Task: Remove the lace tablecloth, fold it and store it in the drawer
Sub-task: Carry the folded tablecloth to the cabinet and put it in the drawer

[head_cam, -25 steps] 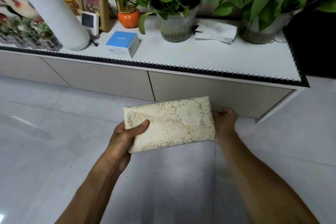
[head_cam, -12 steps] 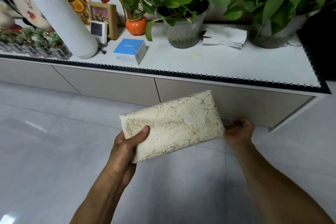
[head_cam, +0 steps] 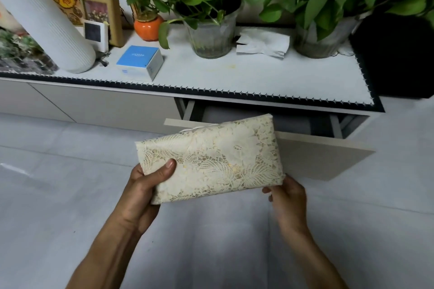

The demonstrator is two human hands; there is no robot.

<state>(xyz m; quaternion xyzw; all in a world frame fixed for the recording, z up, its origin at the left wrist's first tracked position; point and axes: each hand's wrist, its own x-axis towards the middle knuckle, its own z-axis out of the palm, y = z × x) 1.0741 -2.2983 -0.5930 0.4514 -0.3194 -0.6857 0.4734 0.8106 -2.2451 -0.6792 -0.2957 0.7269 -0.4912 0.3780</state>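
Observation:
The cream lace tablecloth (head_cam: 218,157) is folded into a thick rectangle and held in the air in front of the low cabinet. My left hand (head_cam: 145,187) grips its left end, thumb on top and fingers underneath. My right hand (head_cam: 288,202) is at the lower right corner, with its fingers curled under the cloth's edge. Behind the cloth the right-hand drawer (head_cam: 324,157) stands pulled out. Its beige front panel sticks out toward me and its dark inside (head_cam: 293,122) shows above the cloth.
On the cabinet top (head_cam: 258,77) stand a blue box (head_cam: 141,62), a white cylinder (head_cam: 47,26), a photo frame (head_cam: 101,14), an orange pot (head_cam: 148,27), two glass plant pots (head_cam: 211,35) (head_cam: 321,37) and a crumpled tissue (head_cam: 263,42). A black object (head_cam: 399,54) stands at the right end. Grey tiled floor lies below.
My right hand left the cloth, reached to the drawer's lower edge and pulled the drawer out. It is now back at the cloth's right corner. My left hand kept hold throughout.

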